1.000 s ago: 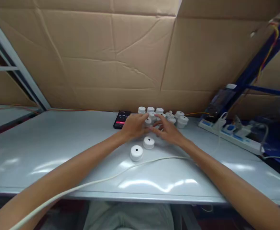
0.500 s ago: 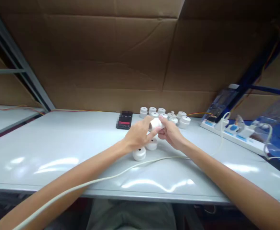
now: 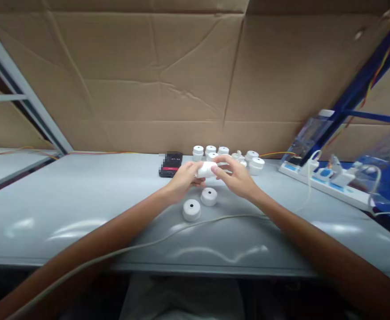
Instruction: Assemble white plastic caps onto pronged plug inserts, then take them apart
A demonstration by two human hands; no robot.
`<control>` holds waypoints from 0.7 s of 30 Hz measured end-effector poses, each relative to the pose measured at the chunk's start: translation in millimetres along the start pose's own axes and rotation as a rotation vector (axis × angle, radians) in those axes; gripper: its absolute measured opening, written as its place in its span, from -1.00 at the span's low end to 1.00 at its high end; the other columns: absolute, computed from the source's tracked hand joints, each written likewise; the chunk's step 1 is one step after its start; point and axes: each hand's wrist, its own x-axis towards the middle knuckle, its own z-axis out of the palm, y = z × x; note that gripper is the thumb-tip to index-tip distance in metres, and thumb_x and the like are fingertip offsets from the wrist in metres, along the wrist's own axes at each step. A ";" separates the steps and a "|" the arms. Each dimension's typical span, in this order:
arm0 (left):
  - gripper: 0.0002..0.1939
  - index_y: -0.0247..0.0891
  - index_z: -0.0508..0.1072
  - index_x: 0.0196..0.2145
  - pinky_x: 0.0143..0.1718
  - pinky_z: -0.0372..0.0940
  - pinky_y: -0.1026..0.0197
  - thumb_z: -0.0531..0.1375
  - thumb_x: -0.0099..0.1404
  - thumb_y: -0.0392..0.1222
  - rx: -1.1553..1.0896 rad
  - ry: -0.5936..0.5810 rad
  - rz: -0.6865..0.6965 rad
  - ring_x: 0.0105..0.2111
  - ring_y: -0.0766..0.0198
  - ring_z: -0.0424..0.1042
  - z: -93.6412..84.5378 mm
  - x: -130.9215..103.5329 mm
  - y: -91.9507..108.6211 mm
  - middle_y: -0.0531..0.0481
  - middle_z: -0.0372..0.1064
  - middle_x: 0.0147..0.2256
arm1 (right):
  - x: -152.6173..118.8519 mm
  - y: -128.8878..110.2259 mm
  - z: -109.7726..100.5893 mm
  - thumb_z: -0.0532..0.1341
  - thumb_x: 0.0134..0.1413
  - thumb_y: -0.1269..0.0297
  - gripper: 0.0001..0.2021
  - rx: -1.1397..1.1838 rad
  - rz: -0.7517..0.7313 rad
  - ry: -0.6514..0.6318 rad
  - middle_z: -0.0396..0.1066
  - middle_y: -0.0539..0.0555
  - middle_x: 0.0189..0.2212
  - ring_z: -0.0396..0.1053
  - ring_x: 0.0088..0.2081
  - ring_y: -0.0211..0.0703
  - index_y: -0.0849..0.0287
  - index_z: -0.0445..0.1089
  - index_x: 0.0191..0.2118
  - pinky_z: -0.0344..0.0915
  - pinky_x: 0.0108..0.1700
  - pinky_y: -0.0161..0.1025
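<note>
Above the table, my left hand (image 3: pixel 181 180) grips a white cylindrical plastic housing (image 3: pixel 204 170), lying on its side between my hands. My right hand (image 3: pixel 236 178) closes on its right end with thumb and fingers. Just below them, two short white round housings (image 3: pixel 208 197), each with a small dark hole in its top, rest on the table. The nearer one (image 3: pixel 191 210) sits slightly left. Behind my hands stands a group of several similar white housings (image 3: pixel 256 165), some partly hidden by my right hand.
A phone (image 3: pixel 171 164) showing a timer lies left of the group. A white cable (image 3: pixel 168 240) crosses the table's front and my left forearm. At the right are a power strip (image 3: pixel 328 189) with plugs and a clear bottle (image 3: pixel 310 135). Cardboard (image 3: pixel 141 80) lines the back.
Both hands have shifted a little left with the housing, which is turned differently. My right hand's fingers are more spread around its end. The two housings below show more fully.
</note>
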 end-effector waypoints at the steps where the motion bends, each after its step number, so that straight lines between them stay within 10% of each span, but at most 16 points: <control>1: -0.83 -0.26 0.39 -0.24 -0.35 0.41 0.26 0.24 0.34 -0.11 0.028 -0.021 0.005 -0.45 0.31 0.49 0.3 -1.4 0.0 0.00 0.45 -0.35 | 0.5 1.5 2.1 0.27 0.22 0.01 -0.71 0.041 0.048 0.014 0.51 0.14 -0.06 0.52 -0.09 0.02 0.09 0.44 -0.08 0.48 -0.12 -0.06; 8: -0.85 -0.27 0.38 -0.28 -0.43 0.36 0.29 0.20 0.33 -0.13 0.067 -0.076 -0.003 -0.49 0.32 0.46 0.2 -1.4 0.7 -0.02 0.46 -0.39 | 6.4 4.8 -4.8 0.28 0.16 -0.07 -0.67 0.240 0.204 -0.167 0.50 0.11 -0.22 0.49 -0.25 -0.03 0.12 0.48 -0.24 0.49 -0.21 -0.05; 15: -0.80 -0.27 0.40 -0.34 -0.67 0.03 0.38 0.11 0.33 -0.09 -0.040 0.006 -0.110 -0.64 0.41 0.25 -14.0 7.0 11.1 0.06 0.32 -0.56 | 5.5 3.0 -21.7 0.28 -0.12 0.49 -0.67 -0.312 -0.394 -0.173 0.43 0.15 -0.07 0.40 -0.02 0.09 0.09 0.48 -0.15 0.37 0.05 0.03; 21: -0.79 -0.31 0.49 -0.26 -0.33 0.29 0.32 0.31 0.10 -0.26 0.089 -0.023 0.022 -0.35 0.33 0.48 -15.5 6.6 7.2 -0.04 0.50 -0.29 | 5.1 16.2 -19.3 0.28 -0.05 0.36 -0.58 -0.274 -0.130 -0.378 0.53 0.14 -0.01 0.47 -0.05 0.06 0.12 0.50 0.01 0.41 -0.09 -0.10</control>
